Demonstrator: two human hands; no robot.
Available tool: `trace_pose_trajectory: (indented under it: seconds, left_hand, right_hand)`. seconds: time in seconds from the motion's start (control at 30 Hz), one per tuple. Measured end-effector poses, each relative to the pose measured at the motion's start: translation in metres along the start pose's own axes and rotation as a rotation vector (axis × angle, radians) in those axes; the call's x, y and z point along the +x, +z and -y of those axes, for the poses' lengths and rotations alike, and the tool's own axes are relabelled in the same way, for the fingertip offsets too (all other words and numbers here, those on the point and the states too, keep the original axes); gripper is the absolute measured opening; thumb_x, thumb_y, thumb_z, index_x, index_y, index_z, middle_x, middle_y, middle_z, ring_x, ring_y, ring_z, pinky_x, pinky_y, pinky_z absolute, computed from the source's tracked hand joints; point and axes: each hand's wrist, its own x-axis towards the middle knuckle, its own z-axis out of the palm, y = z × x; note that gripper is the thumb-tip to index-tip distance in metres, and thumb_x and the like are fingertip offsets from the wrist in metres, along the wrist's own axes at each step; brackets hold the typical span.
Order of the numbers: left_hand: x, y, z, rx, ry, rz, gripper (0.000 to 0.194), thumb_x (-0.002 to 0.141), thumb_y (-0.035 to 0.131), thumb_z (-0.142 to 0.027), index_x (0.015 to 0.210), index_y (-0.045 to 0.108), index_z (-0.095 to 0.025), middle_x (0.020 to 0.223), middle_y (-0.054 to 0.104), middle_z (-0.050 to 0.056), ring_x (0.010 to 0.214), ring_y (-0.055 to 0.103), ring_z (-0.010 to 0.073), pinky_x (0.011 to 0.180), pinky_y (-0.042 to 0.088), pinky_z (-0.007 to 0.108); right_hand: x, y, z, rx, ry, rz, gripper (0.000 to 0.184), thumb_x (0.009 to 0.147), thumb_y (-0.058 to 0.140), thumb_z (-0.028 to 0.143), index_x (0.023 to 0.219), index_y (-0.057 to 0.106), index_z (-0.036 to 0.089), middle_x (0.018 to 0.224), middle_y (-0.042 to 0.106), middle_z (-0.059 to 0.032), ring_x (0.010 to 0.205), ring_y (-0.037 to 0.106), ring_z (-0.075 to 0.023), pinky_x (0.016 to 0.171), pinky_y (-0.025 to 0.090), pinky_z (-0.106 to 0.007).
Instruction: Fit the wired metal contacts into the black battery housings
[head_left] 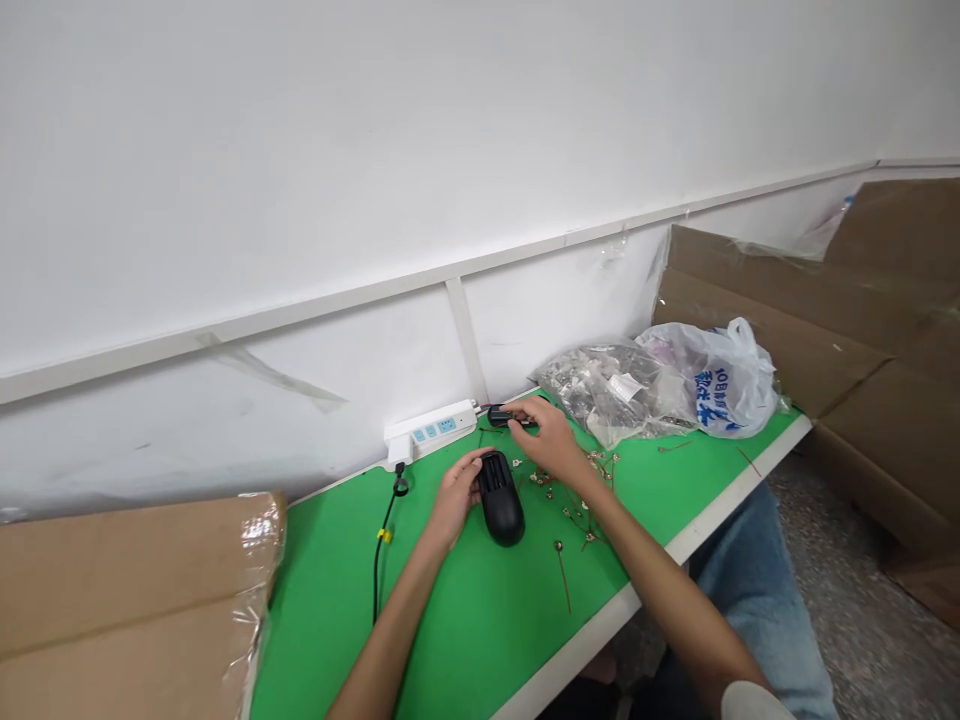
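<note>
Fingers [471,470] of left hand [451,500] wrapped round black plastic casing [502,512], light and stiff, held at sides; right hand [551,440] pinching small black piece [498,415].

I'm reading open green bench [487,625] just past my left hand [456,497], while the cable [384,535] is running along its left side. The black housing [501,500] is blocking the path to my right hand [550,440], the wire pieces [577,510] are cluttering beyond it, and the plastic bags [615,392] are walling off the far end.
</note>
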Motion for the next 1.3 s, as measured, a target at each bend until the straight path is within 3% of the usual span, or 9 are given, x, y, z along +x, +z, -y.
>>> trace_pose_trajectory:
  seconds: [0.17,0.47,0.63,0.73,0.87,1.13,1.3]
  left_hand:
    - [0.001,-0.003,0.01,-0.155,0.104,-0.067,0.054,0.081,0.077,-0.053,0.121,0.075,-0.017,0.116,0.077,0.011,0.104,0.071,0.0266,0.086,0.055,0.032]
    - [-0.001,-0.006,0.015,-0.213,-0.018,-0.043,0.062,0.079,0.079,-0.056,0.127,0.072,-0.017,0.1,0.077,0.01,0.076,0.069,0.0191,0.063,0.052,0.026]
    - [-0.004,-0.006,0.012,-0.266,-0.037,-0.043,0.062,0.078,0.081,-0.057,0.124,0.073,-0.016,0.1,0.077,0.011,0.079,0.07,0.0204,0.065,0.053,0.027]
    - [-0.006,-0.006,0.011,-0.281,-0.042,-0.028,0.055,0.078,0.081,-0.055,0.115,0.076,-0.016,0.094,0.077,0.009,0.076,0.068,0.0183,0.064,0.051,0.025]
    - [-0.009,-0.007,0.009,-0.279,-0.055,-0.012,0.048,0.079,0.081,-0.054,0.108,0.076,-0.016,0.086,0.075,0.007,0.07,0.066,0.0162,0.062,0.05,0.024]
    - [-0.01,-0.008,0.008,-0.272,-0.053,-0.002,0.054,0.08,0.081,-0.057,0.115,0.076,-0.016,0.098,0.077,0.01,0.074,0.068,0.0175,0.065,0.051,0.025]
    - [-0.01,-0.009,0.008,-0.258,-0.069,0.003,0.054,0.079,0.081,-0.057,0.113,0.075,-0.016,0.091,0.076,0.009,0.072,0.068,0.0176,0.064,0.052,0.026]
  right_hand:
    - [-0.003,0.03,0.006,0.187,0.127,0.078,0.016,0.093,0.064,0.029,0.101,0.076,0.024,0.104,0.078,-0.0042,0.096,0.07,-0.0209,0.083,0.055,-0.033]
    - [-0.035,0.039,-0.003,0.194,0.247,0.137,0.016,0.094,0.067,0.034,0.103,0.077,0.024,0.1,0.079,-0.0035,0.089,0.072,-0.0207,0.078,0.055,-0.033]
    - [-0.037,0.042,-0.006,0.219,0.166,0.199,0.014,0.094,0.07,0.035,0.1,0.079,0.026,0.109,0.079,-0.0059,0.104,0.072,-0.0239,0.09,0.056,-0.038]
    - [-0.039,0.046,-0.006,0.221,0.134,0.188,0.013,0.094,0.071,0.034,0.099,0.08,0.027,0.105,0.078,-0.0063,0.102,0.072,-0.0241,0.094,0.055,-0.041]
    - [-0.041,0.049,-0.007,0.23,0.134,0.182,0.012,0.095,0.071,0.034,0.099,0.08,0.027,0.102,0.078,-0.0062,0.1,0.072,-0.0239,0.093,0.056,-0.042]
    - [-0.038,0.042,-0.016,0.279,0.209,0.168,0.013,0.092,0.073,0.037,0.097,0.08,0.026,0.109,0.076,-0.0073,0.108,0.07,-0.0242,0.081,0.057,-0.035]
    - [-0.038,0.043,-0.012,0.192,0.11,0.213,0.009,0.093,0.072,0.032,0.095,0.08,0.027,0.108,0.077,-0.0059,0.104,0.071,-0.0231,0.096,0.055,-0.041]
